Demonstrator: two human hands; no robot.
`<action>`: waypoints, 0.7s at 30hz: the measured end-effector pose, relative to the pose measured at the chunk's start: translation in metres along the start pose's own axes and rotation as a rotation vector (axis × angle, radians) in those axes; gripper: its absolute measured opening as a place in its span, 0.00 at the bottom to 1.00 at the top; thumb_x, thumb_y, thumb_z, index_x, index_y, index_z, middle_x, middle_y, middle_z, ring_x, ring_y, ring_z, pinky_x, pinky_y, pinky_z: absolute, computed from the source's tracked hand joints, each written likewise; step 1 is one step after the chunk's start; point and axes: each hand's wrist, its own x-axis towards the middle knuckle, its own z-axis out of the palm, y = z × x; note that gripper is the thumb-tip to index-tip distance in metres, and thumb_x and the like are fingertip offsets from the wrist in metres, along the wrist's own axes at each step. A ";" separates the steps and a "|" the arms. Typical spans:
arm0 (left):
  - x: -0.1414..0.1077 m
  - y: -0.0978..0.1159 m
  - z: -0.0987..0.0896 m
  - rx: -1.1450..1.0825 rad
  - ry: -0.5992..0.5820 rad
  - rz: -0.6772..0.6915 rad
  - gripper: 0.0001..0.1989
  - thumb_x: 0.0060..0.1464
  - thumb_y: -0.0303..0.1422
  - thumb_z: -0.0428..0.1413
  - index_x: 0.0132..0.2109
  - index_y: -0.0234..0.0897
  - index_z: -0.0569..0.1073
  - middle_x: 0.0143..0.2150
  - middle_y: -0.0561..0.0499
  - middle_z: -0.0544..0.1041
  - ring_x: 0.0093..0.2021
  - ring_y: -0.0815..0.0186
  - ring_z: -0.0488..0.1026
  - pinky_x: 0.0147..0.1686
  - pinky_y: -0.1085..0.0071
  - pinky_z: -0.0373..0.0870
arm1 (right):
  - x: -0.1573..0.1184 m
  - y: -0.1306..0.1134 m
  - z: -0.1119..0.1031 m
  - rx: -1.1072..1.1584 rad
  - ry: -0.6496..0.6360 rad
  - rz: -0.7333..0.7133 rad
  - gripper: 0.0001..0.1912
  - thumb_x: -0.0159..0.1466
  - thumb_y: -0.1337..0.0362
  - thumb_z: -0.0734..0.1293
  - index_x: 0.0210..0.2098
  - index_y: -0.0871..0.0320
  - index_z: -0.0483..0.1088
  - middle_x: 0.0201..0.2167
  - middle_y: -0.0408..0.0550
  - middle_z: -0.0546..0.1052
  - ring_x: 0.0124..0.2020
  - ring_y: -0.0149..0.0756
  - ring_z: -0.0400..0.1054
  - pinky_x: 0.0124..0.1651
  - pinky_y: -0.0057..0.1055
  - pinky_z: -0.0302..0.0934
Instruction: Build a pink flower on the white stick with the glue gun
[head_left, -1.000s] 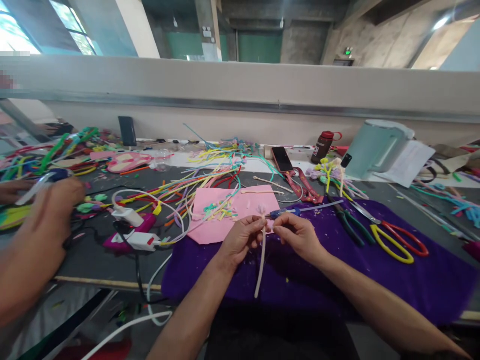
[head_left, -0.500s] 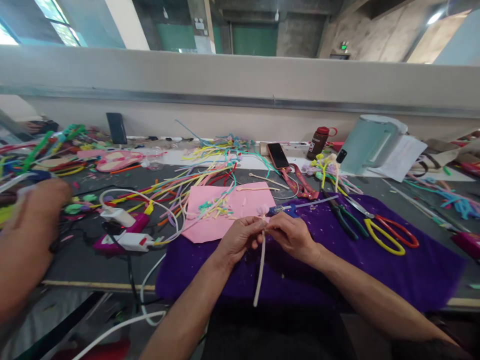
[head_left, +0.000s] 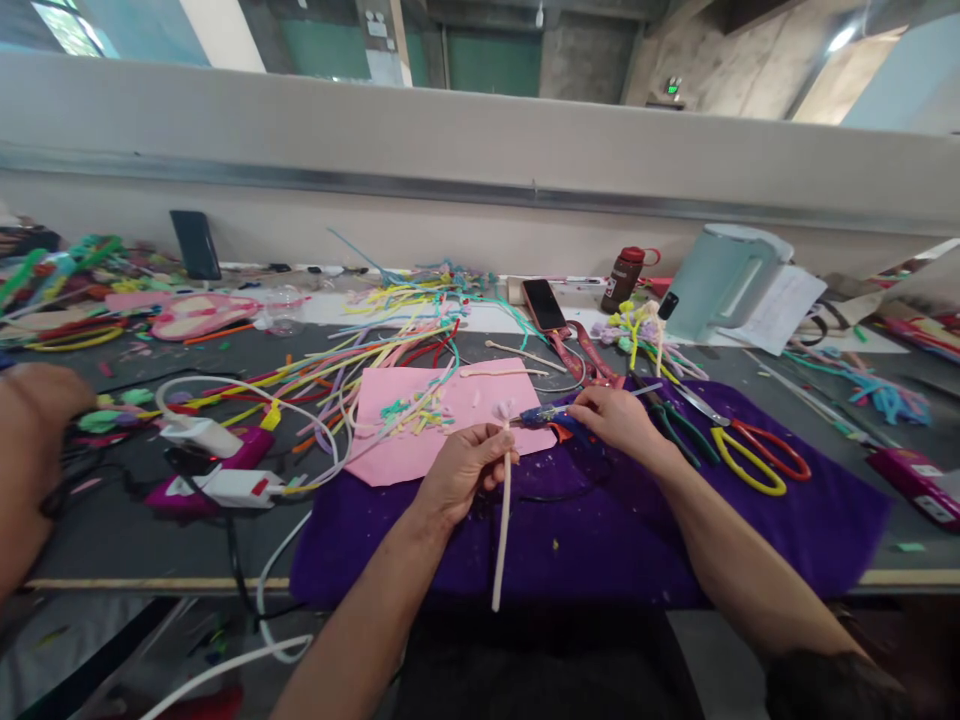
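Pinched in my left hand [head_left: 472,465] is a cream stem [head_left: 502,545], hanging down toward me, with a small pale lilac piece [head_left: 503,410] at its top. My right hand [head_left: 615,420] is closed on a blue glue gun [head_left: 544,413], whose tip points left at the lilac piece. A translucent stick comes out of the gun's back end. Under and behind my left hand lies pink paper [head_left: 420,455] with small green and yellow bits on it. Purple cloth [head_left: 585,540] spreads beneath both hands.
Right of my hands lie green-handled pliers [head_left: 679,430] and scissors [head_left: 750,465] with red and yellow handles. Behind are a phone [head_left: 544,305], bottle [head_left: 624,280] and jug [head_left: 720,285]. Left are power strips [head_left: 184,495], cables and another person's hand [head_left: 37,430].
My right hand has left the stem and taken hold of the glue gun, bringing its tip to the lilac piece. The view has shifted slightly, and the other person's hand appears farther left.
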 end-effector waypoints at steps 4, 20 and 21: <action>-0.001 0.001 0.000 -0.018 0.007 0.027 0.11 0.44 0.36 0.59 0.27 0.31 0.68 0.22 0.52 0.73 0.13 0.80 0.60 0.12 0.82 0.51 | 0.001 0.005 0.007 -0.134 -0.116 0.045 0.18 0.55 0.49 0.62 0.27 0.57 0.72 0.23 0.46 0.73 0.23 0.32 0.64 0.24 0.26 0.47; -0.006 -0.001 0.001 0.022 0.096 0.133 0.12 0.44 0.37 0.58 0.27 0.32 0.69 0.19 0.54 0.70 0.14 0.80 0.60 0.12 0.83 0.51 | 0.003 0.017 0.015 0.357 -0.271 0.306 0.15 0.49 0.53 0.66 0.19 0.61 0.65 0.13 0.38 0.62 0.15 0.25 0.54 0.18 0.24 0.44; -0.006 -0.001 0.001 0.023 0.100 0.141 0.12 0.44 0.37 0.58 0.27 0.32 0.69 0.19 0.55 0.70 0.14 0.80 0.59 0.12 0.83 0.51 | 0.002 0.017 0.014 0.451 -0.271 0.349 0.15 0.49 0.54 0.66 0.20 0.61 0.66 0.13 0.38 0.64 0.15 0.24 0.55 0.18 0.24 0.45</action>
